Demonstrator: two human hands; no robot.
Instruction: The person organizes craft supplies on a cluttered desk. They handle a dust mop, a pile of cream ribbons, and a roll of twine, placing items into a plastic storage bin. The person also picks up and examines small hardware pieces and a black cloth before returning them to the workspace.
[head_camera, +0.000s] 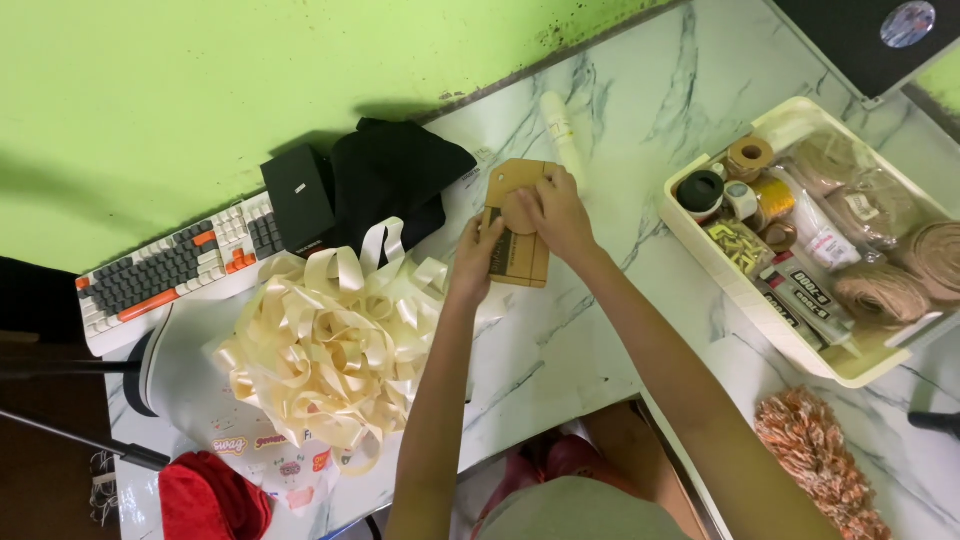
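A flat brown cardboard piece (520, 255) lies on the white marble table (590, 330), and both hands grip it. My left hand (477, 250) holds its left edge. My right hand (555, 212) presses on its upper middle, fingers curled over the top. A heap of cream satin ribbon (335, 345) lies just left of my left arm, one strand running up toward the cardboard. A rolled cream paper tube (560, 128) rests on the table just beyond the cardboard.
A white tray (742, 300) at the right holds twine, tape rolls and glue tubes. A keyboard (170, 270), a black box (298, 198) and black cloth (395, 180) sit by the green wall. An orange fluffy duster (820, 460) lies at bottom right, red cloth (212, 498) at bottom left.
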